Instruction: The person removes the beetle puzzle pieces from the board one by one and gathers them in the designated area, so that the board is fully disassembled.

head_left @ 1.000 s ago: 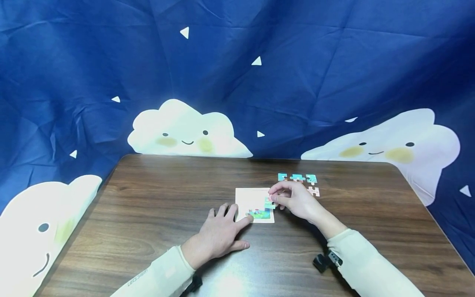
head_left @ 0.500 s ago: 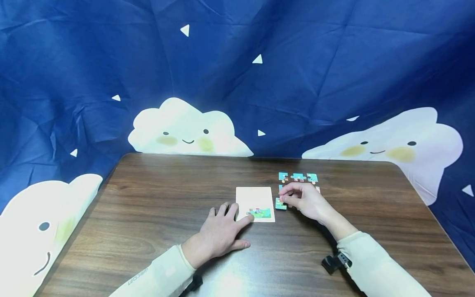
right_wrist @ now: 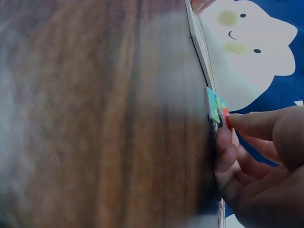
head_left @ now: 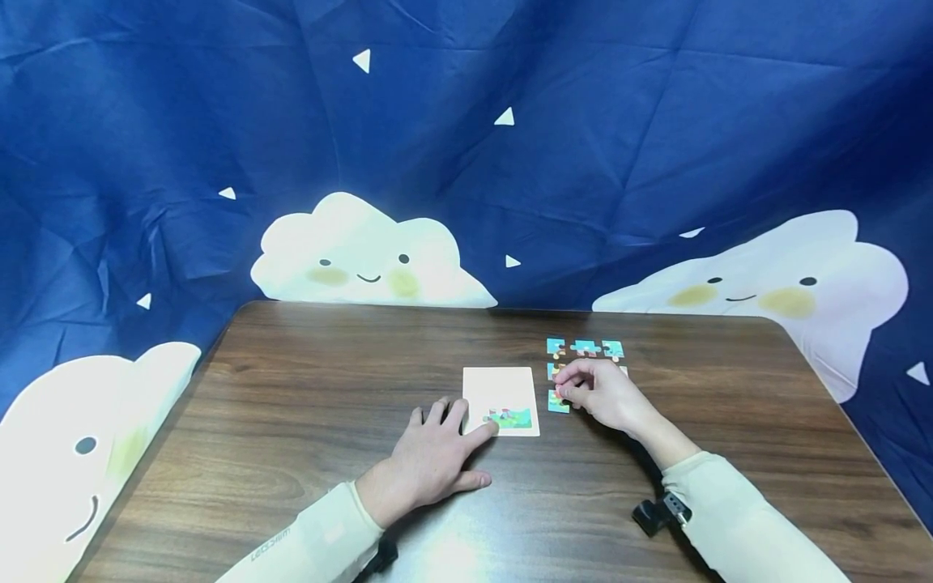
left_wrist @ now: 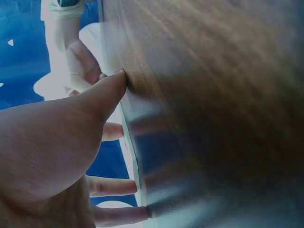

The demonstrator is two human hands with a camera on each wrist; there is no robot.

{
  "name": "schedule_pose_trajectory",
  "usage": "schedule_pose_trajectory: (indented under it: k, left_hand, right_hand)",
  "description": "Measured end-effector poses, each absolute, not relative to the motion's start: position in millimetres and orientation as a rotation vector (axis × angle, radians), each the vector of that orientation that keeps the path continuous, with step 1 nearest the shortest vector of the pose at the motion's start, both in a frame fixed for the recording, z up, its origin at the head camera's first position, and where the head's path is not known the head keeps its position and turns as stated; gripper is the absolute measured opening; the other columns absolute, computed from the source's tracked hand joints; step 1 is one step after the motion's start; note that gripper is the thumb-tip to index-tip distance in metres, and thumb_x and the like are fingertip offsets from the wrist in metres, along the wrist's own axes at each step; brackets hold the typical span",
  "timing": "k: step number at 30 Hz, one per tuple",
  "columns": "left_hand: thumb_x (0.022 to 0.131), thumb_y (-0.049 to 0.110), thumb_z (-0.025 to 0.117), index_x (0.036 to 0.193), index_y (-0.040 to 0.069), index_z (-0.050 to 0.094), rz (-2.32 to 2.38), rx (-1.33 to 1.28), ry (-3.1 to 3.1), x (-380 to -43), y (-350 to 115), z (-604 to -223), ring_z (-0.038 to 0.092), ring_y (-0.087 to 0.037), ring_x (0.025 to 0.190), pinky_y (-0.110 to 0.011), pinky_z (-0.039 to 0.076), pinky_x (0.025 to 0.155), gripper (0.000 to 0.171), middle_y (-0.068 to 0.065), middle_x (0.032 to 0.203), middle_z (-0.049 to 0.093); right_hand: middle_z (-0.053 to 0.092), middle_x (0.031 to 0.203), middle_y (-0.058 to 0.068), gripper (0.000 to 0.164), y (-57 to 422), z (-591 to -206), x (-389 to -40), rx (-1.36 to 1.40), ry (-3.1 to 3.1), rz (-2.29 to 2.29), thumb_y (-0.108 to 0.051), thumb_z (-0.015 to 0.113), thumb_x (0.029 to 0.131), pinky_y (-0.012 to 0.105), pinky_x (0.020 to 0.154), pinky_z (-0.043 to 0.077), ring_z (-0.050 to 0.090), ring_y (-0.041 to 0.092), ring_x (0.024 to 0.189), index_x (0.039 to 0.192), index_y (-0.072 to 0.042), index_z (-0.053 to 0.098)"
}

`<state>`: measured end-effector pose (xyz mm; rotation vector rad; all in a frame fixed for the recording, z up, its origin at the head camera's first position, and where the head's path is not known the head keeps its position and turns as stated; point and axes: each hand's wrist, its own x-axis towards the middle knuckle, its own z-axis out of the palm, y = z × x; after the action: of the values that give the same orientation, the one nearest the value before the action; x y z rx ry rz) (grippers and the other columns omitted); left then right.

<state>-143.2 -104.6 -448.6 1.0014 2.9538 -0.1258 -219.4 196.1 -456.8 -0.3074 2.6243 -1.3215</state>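
A square white puzzle board (head_left: 499, 387) lies on the table, with a green joined puzzle section (head_left: 513, 418) along its lower edge. My left hand (head_left: 435, 461) rests spread at the board's left side, its index finger touching the lower part of the board. In the left wrist view its fingers (left_wrist: 114, 186) are straight against the tabletop. To the right of the board, my right hand (head_left: 603, 394) pinches a green puzzle piece (head_left: 557, 402) at its right edge. The right wrist view shows this puzzle piece (right_wrist: 214, 104) low at the tabletop, between thumb and finger.
Several loose puzzle pieces with blue tops (head_left: 585, 347) lie in a row behind my right hand. Another piece (head_left: 553, 372) sits just behind the pinched one, and others are partly hidden by the hand. A blue cloud-print curtain (head_left: 466, 162) hangs beyond the wooden table (head_left: 328, 348).
My right hand has carried the green puzzle piece from over the board's right edge to the bare table on the right. The left hand stays in place.
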Motion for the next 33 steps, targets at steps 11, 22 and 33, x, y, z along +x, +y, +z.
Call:
schedule_pose_trajectory:
  k: [11, 22, 33]
  left_hand:
    - [0.095, 0.07, 0.067, 0.15, 0.039, 0.052, -0.13, 1.001, 2.954, -142.3, -105.0, -447.5, 0.06, -0.038, 0.129, -0.057, 0.054, 0.09, 0.065, -0.013, 0.136, 0.056]
    - [0.095, 0.069, 0.067, 0.15, 0.039, 0.051, -0.108, 0.977, 2.941, -142.2, -105.1, -447.3, 0.059, -0.039, 0.132, -0.059, 0.054, 0.094, 0.064, -0.014, 0.139, 0.056]
    - [0.095, 0.069, 0.067, 0.151, 0.039, 0.05, -0.111, 0.972, 2.938, -142.5, -104.1, -448.0, 0.058, -0.039, 0.132, -0.06, 0.054, 0.095, 0.065, -0.013, 0.139, 0.055]
  right_hand:
    - [0.072, 0.095, 0.008, 0.013, 198.9, -456.9, -217.5, -0.347, 2.69, -1.217, -0.008, 0.076, 0.098, 0.025, 0.067, 0.053, 0.063, 0.013, 0.074, 0.108, -0.001, 0.075]
    - [0.067, 0.092, 0.005, 0.026, 193.8, -457.6, -209.8, -0.383, 2.763, -1.058, -0.014, 0.089, 0.085, 0.023, 0.07, 0.046, 0.056, 0.013, 0.079, 0.104, -0.002, 0.076]
    - [0.066, 0.087, 0.003, 0.021, 193.5, -454.7, -210.6, -0.365, 2.794, -0.992, -0.012, 0.089, 0.084, 0.024, 0.07, 0.044, 0.055, 0.012, 0.079, 0.098, -0.004, 0.076]
